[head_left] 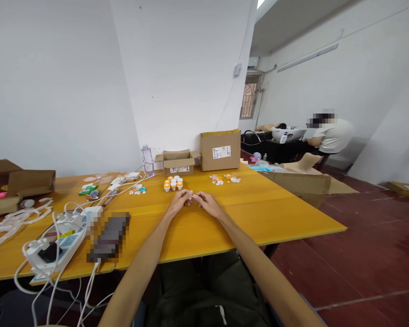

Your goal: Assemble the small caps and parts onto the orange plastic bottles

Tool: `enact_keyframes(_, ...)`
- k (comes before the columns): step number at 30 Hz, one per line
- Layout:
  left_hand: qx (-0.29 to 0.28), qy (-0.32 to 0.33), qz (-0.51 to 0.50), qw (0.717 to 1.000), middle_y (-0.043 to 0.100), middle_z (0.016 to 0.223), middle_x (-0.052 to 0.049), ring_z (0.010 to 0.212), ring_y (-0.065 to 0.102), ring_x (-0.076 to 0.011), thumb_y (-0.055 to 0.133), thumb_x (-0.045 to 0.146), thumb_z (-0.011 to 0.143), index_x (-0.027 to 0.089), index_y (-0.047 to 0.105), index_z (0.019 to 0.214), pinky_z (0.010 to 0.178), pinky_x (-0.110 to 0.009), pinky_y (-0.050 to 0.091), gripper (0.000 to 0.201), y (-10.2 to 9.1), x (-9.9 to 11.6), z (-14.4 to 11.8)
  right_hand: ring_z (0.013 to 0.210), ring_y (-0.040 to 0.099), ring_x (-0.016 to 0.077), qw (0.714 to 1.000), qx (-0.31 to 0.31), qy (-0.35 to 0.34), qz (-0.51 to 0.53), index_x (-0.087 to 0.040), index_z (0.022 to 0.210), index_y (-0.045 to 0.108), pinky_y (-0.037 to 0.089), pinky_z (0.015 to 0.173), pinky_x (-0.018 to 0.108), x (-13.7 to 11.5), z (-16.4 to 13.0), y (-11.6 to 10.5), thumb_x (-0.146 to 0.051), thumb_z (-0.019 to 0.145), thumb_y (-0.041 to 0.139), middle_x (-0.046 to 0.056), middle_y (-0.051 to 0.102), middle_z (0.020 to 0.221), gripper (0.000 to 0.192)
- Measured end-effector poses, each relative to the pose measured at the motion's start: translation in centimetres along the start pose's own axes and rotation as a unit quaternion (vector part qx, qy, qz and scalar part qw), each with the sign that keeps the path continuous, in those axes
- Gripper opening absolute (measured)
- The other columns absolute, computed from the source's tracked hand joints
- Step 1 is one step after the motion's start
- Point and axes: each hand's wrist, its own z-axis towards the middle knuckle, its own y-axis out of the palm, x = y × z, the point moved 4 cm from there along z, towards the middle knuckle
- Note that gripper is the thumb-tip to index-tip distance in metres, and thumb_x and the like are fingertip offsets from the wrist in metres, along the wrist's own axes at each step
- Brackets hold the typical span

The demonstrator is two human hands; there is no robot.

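Observation:
My left hand point(180, 203) is closed, thumb and fingers pinching a small white piece point(191, 196) just above the table. Fingers of my right hand point(207, 203) are closed on the same piece from the other side. Too little of it shows to tell its kind. Right behind my left hand stands a cluster of small jars point(173, 183) with white and orange lids. Farther back to the right lie several loose jar parts point(219, 183), in clear, white and orange.
An open cardboard box point(178, 168), a taller carton point(220, 152) and a clear bottle point(147, 160) stand along the wall. At left are a power strip point(75, 240) with tangled cables and a phone point(111, 236). A person point(334, 134) sits at the far right.

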Motion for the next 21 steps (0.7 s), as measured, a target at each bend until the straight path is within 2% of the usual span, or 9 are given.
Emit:
enact_keyframes(5,0.0,-0.003,-0.004,1.0,0.058,0.056,0.003,0.051,0.055,-0.0107,0.07,0.062,0.073,0.018,0.063,0.073,0.052,-0.023,0.042,0.044,0.09,0.01,0.01,0.066,0.06,0.0148,0.999,0.009,-0.021,0.028,-0.022,0.09,0.059,0.05,0.062,0.028,-0.29,0.06,-0.03,-0.05,0.081,0.063,0.0,0.067,0.085,0.03)
enact_keyframes(11,-0.002,0.003,-0.008,1.0,0.057,0.055,0.004,0.05,0.054,-0.0106,0.07,0.064,0.072,0.019,0.062,0.073,0.052,-0.023,0.042,0.046,0.2,0.16,-0.02,0.065,0.06,0.0144,0.999,0.021,-0.009,0.044,-0.022,0.093,0.059,0.05,0.062,0.028,-0.33,0.14,0.01,-0.05,0.076,0.068,0.001,0.067,0.089,0.034)
enact_keyframes(13,-0.003,0.003,-0.008,1.0,0.056,0.055,0.004,0.051,0.054,-0.0105,0.07,0.065,0.071,0.019,0.061,0.072,0.053,-0.023,0.042,0.047,0.22,0.18,-0.03,0.063,0.06,0.0151,0.999,0.009,0.003,0.042,-0.022,0.095,0.061,0.05,0.062,0.029,-0.43,0.07,-0.02,-0.051,0.08,0.063,0.002,0.068,0.086,0.033)
enact_keyframes(17,-0.002,-0.002,-0.007,1.0,0.057,0.056,0.004,0.05,0.054,-0.0101,0.071,0.064,0.071,0.018,0.061,0.071,0.052,-0.023,0.042,0.047,0.19,0.22,-0.06,0.057,0.057,0.015,0.999,-0.023,0.006,0.036,-0.021,0.086,0.062,0.048,0.061,0.029,-0.72,-0.07,-0.03,-0.051,0.088,0.052,0.0,0.064,0.069,0.031)
enact_keyframes(21,-0.001,-0.004,-0.005,1.0,0.056,0.055,0.004,0.049,0.053,-0.0098,0.071,0.065,0.07,0.018,0.061,0.072,0.051,-0.022,0.042,0.048,0.18,0.32,-0.09,0.063,0.059,0.015,0.999,-0.001,-0.014,0.05,-0.022,0.088,0.06,0.048,0.061,0.028,-0.69,0.01,-0.04,-0.05,0.083,0.059,0.0,0.066,0.079,0.028)
